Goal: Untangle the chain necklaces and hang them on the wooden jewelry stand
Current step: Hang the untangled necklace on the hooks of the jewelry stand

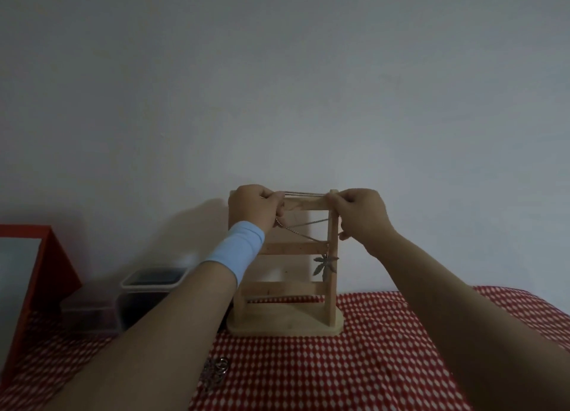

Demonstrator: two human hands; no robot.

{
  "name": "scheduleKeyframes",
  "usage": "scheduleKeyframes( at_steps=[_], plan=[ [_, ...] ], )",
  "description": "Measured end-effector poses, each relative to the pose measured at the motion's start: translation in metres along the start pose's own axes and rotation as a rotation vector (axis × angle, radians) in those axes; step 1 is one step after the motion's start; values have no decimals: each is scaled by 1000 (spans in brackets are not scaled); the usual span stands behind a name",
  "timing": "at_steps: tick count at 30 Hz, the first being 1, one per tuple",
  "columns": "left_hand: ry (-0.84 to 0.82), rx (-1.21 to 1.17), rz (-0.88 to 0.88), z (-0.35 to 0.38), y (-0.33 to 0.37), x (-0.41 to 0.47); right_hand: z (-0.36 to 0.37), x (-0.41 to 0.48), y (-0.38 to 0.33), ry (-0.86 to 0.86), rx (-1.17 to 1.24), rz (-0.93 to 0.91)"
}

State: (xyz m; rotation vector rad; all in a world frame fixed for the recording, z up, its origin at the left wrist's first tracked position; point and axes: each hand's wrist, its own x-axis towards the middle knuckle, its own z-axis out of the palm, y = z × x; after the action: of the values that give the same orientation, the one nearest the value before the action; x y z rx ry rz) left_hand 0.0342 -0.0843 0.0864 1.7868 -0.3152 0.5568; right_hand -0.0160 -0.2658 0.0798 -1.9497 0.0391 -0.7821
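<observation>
Both forearms fill the lower view, reaching forward over the red-and-white checked cloth (385, 349) toward the wooden jewelry stand (285, 321), which sits upright on its base near the wall. Beside the left forearm, close to the camera, a small heap of metal chain and rings (216, 372) lies on the cloth, apparently necklaces not yet dealt with. At the top of the stand, the left hand (254, 208), above a pale blue wristband (237, 247), is curled closed at the left end of the thin top rail (303, 193), and the right hand (359, 214) is pinched closed at the right post. Between them runs a fine chain necklace (303, 230), crossing in front of the upper rungs, with a leaf-shaped pendant (324, 264) dangling by the right post. The hands seem spread to either end so the chain stays taut and clear while it is looped over the rail; whether it already rests on the rail is too fine to tell. Left of the stand, a clear lidded tub (154, 287) holds something dark that cannot be identified, a lower clear box (89, 313) lies beside it, and a red box (37, 265) stands at the edge.
</observation>
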Motion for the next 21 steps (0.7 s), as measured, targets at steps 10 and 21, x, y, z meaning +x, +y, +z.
scheduleKeyframes(
  at_steps=[10, 21],
  plan=[
    [-40, 179, 31, -2, -29, -18, 16, -17, 16, 22, -53, 106],
    [-228, 119, -53, 9, -41, -40, 37, -56, 42, -142, 46, 162]
  ],
)
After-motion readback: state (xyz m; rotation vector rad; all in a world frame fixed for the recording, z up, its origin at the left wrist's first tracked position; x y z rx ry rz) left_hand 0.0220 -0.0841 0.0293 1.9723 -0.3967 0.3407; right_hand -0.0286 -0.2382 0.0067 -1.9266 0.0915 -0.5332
